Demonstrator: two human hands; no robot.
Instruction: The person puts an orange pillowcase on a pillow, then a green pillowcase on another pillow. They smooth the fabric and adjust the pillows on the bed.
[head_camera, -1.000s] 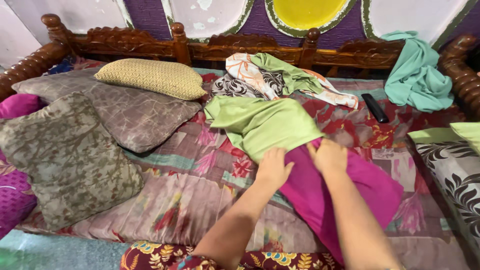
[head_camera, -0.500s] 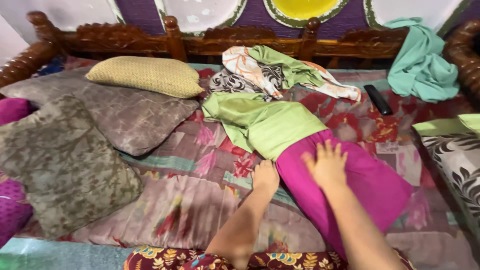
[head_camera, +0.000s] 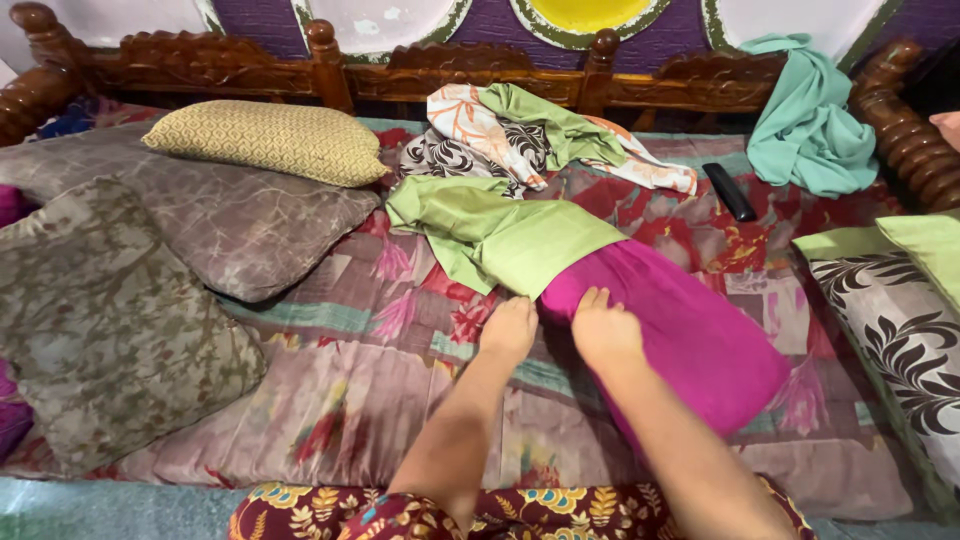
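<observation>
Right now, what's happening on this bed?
A person leans over a bed with a patterned quilt. Both hands press near the edge of a magenta pillow that sits partly inside a light green pillowcase. The left hand rests at the cover's opening, the right hand on the magenta fabric. Other pillows lie to the left.

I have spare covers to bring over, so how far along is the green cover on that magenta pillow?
Done: the green cover sheathes the far end of the magenta pillow. In hand: the left hand and right hand press at the pillow's near corner, by the cover's edge. Left: most of the pillow is bare, and loose cover fabric lies bunched beyond it.
</observation>
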